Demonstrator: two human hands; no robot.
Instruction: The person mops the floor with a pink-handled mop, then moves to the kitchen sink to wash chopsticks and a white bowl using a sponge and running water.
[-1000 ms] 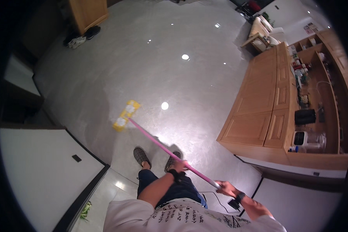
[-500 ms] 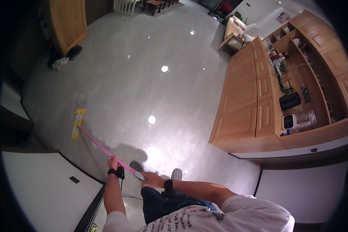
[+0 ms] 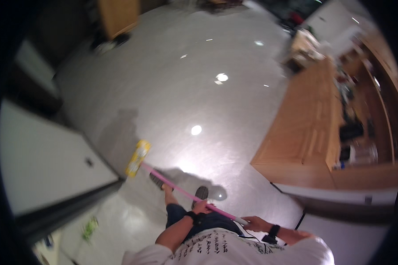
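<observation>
A mop (image 3: 170,184) with a pink pole slants from my waist toward the lower left. Its flat yellow-and-white head (image 3: 138,158) is low over the grey floor, beside the corner of a white wall; whether it touches cannot be told. My left hand (image 3: 202,207) is closed around the pole partway down, just in front of my shorts. Higher up, my right hand (image 3: 255,224) grips the pole's grey end near my right hip. Both wrists wear black bands. My feet, in dark shoes (image 3: 201,193), stand just beyond the pole.
A long wooden cabinet (image 3: 292,128) runs along the right, with kitchen things on its shelf. White wall panels (image 3: 48,154) stand at the left. A green plant (image 3: 89,228) is at the lower left. Far off are a wooden cupboard (image 3: 119,17) with shoes below it, and a sofa (image 3: 306,44).
The mop head has come closer and to the right. Both hands have drawn back toward my body and rightward, still on the pole. The whole view has turned and is blurred.
</observation>
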